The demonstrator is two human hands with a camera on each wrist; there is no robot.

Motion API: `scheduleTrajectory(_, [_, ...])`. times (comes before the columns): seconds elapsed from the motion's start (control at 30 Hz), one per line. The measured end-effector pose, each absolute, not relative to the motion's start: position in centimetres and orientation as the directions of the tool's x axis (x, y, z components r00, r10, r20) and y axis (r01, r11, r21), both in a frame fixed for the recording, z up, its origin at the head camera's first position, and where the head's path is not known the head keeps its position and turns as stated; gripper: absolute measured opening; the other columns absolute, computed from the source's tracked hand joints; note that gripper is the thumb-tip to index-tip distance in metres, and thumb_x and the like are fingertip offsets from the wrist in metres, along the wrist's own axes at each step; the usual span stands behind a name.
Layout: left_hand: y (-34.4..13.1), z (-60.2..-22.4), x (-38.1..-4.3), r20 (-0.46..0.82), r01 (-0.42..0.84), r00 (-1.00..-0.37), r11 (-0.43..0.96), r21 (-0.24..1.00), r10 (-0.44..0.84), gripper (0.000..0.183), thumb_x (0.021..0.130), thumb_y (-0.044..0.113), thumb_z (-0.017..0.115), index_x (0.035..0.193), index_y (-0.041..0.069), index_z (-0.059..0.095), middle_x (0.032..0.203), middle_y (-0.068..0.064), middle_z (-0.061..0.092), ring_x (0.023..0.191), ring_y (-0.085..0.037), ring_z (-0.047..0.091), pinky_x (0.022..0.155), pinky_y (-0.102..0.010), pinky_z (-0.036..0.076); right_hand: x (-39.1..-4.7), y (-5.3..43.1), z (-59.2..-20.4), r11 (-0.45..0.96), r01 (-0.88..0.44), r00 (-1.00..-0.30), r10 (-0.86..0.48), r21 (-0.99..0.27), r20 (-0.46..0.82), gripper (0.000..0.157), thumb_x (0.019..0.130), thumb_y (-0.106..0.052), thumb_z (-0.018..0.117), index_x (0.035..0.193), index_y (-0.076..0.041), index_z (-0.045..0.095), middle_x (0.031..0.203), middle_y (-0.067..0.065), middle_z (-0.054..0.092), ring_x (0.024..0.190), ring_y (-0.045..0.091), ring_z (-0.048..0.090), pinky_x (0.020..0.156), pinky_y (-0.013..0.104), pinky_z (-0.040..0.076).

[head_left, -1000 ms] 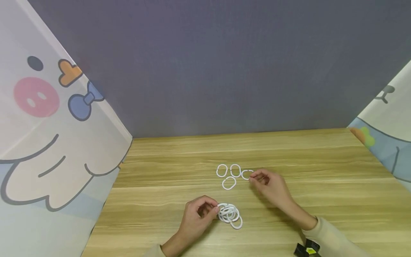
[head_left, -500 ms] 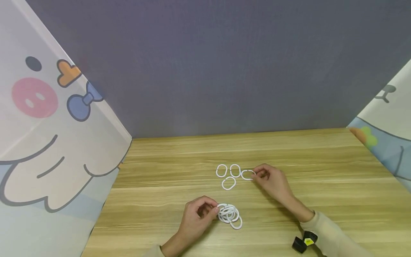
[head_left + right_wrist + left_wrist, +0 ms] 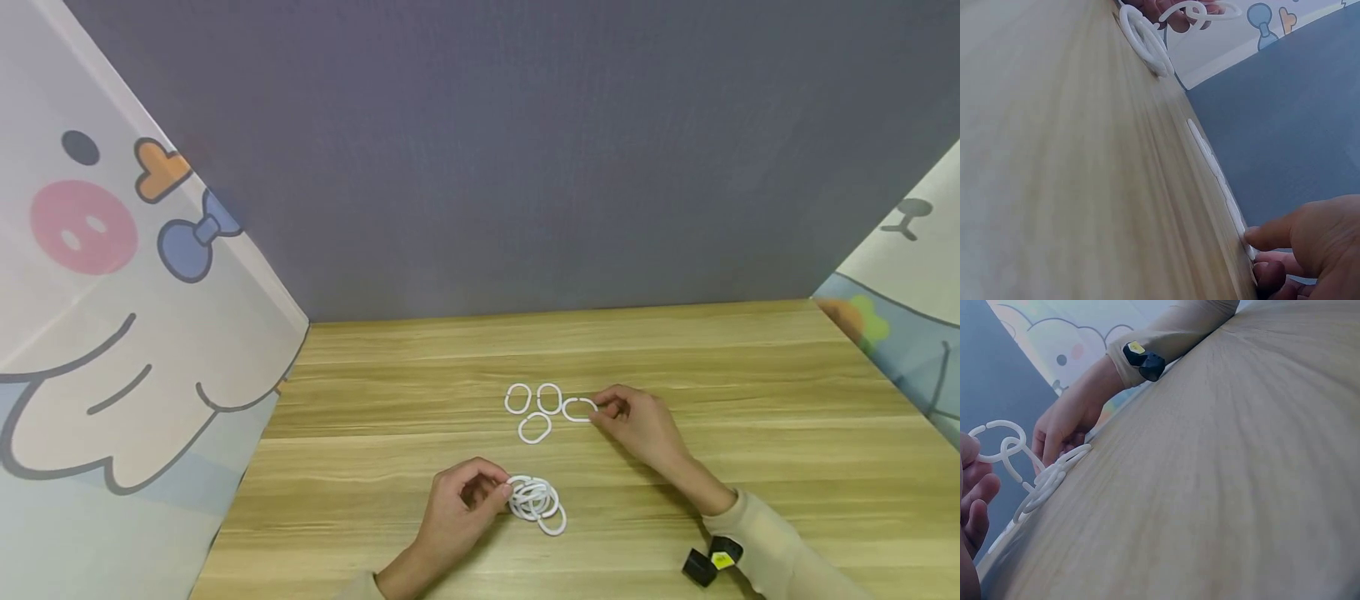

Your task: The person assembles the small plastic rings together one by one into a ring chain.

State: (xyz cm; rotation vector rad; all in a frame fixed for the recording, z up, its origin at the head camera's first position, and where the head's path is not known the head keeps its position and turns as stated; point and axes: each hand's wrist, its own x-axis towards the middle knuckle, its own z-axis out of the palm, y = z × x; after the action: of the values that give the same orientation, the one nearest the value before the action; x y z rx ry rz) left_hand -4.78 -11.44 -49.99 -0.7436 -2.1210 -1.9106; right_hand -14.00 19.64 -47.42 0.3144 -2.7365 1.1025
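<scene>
In the head view, my left hand pinches a white plastic C-shaped link between thumb and fingertips. That link hooks into others, held up off the table in the left wrist view, and the rest of the chain lies bunched on the wood. Farther from me, my right hand has its thumb and finger at the right end of a single white link flat on the table. The right wrist view shows the right thumb on that link's end; the fingertips beneath are partly hidden.
Left of the single link lie more loose white links: one, another, and one nearer me. A grey panel stands behind the wooden table, with cartoon-printed panels on both sides. A black wrist device hangs at the right sleeve.
My right hand has drawn slightly right along the single link, uncovering more of its right end. The link itself has barely shifted. My left hand and the bunched chain stay put.
</scene>
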Motion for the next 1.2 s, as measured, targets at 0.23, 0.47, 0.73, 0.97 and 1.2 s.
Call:
scheduleTrajectory(0.23, [-11.45, -49.91, -4.76, 0.472, 0.493, -0.85, 0.039, 0.869, 0.233, 0.012, 0.096, -0.007, 0.078, 0.099, 0.004, 0.076, 0.077, -0.012, 0.072, 0.067, 0.004, 0.055, 0.05, -0.02, 0.048, -14.02, 19.66, -47.35, 0.702, -0.27, -0.961, -0.154, -0.659, 0.23, 0.015, 0.092, -0.006, 0.086, 0.106, -0.009, 0.082, 0.077, -0.007, 0.066, 0.063, 0.006, 0.052, 0.058, 0.026, 0.041])
scheduleTrajectory(0.47, [-11.4, -49.93, -4.79, 0.475, 0.496, -0.847, 0.035, 0.868, 0.238, 0.012, 0.096, -0.008, 0.079, 0.099, 0.003, 0.076, 0.077, -0.012, 0.072, 0.068, 0.003, 0.055, 0.05, -0.02, 0.049, -13.88, 19.52, -47.42, 0.705, -0.258, -0.962, -0.125, -0.661, 0.242, 0.01, 0.096, -0.015, 0.086, 0.105, -0.012, 0.083, 0.077, -0.007, 0.065, 0.063, 0.006, 0.05, 0.058, 0.027, 0.04])
scheduleTrajectory(0.73, [-11.4, -50.01, -4.88, 0.466, 0.489, -0.85, 0.04, 0.871, 0.245, 0.008, 0.097, -0.005, 0.079, 0.099, 0.002, 0.076, 0.077, -0.012, 0.072, 0.068, 0.004, 0.055, 0.05, -0.02, 0.049, -13.8, 19.29, -47.82, 0.739, -0.253, -0.96, -0.112, -0.625, 0.256, 0.014, 0.092, -0.017, 0.089, 0.103, -0.014, 0.081, 0.076, -0.009, 0.065, 0.064, 0.006, 0.053, 0.059, 0.028, 0.041])
scheduleTrajectory(0.97, [-11.44, -50.07, -4.89, 0.453, 0.477, -0.857, 0.048, 0.877, 0.244, 0.011, 0.097, -0.007, 0.078, 0.099, 0.004, 0.077, 0.078, -0.012, 0.073, 0.068, 0.004, 0.055, 0.051, -0.02, 0.049, -13.74, 19.27, -47.72, 0.722, -0.23, -0.969, -0.109, -0.652, 0.22, 0.014, 0.091, -0.01, 0.085, 0.104, -0.014, 0.082, 0.076, -0.008, 0.065, 0.063, 0.007, 0.051, 0.057, 0.027, 0.04])
scheduleTrajectory(1.2, [-11.43, -50.11, -4.86, 0.47, 0.491, -0.849, 0.035, 0.87, 0.24, 0.007, 0.097, -0.005, 0.079, 0.099, -0.001, 0.075, 0.078, -0.012, 0.072, 0.068, 0.003, 0.056, 0.051, -0.02, 0.049, -13.63, 19.31, -47.7, 0.709, -0.242, -0.966, -0.11, -0.662, 0.235, 0.021, 0.088, 0.001, 0.078, 0.1, -0.016, 0.084, 0.076, -0.007, 0.065, 0.065, 0.006, 0.051, 0.058, 0.026, 0.04])
